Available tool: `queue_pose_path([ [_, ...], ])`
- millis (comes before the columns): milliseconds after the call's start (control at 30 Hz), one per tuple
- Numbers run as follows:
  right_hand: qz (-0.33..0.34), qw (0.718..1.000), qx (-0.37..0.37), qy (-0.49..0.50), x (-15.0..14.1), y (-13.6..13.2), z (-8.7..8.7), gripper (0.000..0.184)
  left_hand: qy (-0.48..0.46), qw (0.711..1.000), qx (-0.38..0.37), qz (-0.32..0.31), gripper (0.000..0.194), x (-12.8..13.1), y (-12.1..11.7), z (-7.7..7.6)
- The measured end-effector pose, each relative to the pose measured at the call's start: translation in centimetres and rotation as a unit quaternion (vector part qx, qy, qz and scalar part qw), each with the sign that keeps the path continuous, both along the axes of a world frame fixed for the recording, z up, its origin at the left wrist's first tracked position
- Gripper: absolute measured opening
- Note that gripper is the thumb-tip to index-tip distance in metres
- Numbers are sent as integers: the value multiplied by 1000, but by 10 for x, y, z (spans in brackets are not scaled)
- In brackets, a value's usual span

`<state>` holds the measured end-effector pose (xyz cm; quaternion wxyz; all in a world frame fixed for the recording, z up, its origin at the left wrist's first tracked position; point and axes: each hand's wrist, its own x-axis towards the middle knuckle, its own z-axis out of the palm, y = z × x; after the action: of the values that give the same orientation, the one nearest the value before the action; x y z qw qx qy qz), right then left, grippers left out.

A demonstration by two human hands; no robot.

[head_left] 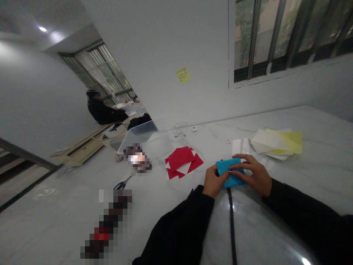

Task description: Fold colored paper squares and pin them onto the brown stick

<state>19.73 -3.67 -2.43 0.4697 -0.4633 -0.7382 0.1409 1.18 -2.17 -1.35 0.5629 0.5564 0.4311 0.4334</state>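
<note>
A folded blue paper (233, 183), roughly square, is held between both hands just above the white table. My left hand (213, 181) grips its left side, with the thumb lying across the front. My right hand (255, 176) has its fingers along the top and right side, and its thumb meets the left thumb near the middle. Between the thumb tips a tiny shiny spot shows, too small to name. A dark strap or cord runs down from below the paper toward me. To the left lie red folded papers (180, 159) with white showing at the corners.
White and yellow sheets (275, 143) lie at the right rear. Scissors (121, 184) rest on the left, near blurred-out objects. A clear plastic bin (139, 134), a cable and a small white adapter (194, 129) are toward the wall. Another person (102, 110) sits far left.
</note>
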Motion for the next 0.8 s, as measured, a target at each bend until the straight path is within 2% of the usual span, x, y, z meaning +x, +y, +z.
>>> queue_pose_path([
  [533, 25, 999, -17, -26, -4, -3, 5, 14, 63, 996, 65, 6, 25, -2, -5, -2],
  [800, 41, 999, 11, -31, 1, -1, 6, 14, 44, 997, 69, -1, 29, -2, -3, 2],
])
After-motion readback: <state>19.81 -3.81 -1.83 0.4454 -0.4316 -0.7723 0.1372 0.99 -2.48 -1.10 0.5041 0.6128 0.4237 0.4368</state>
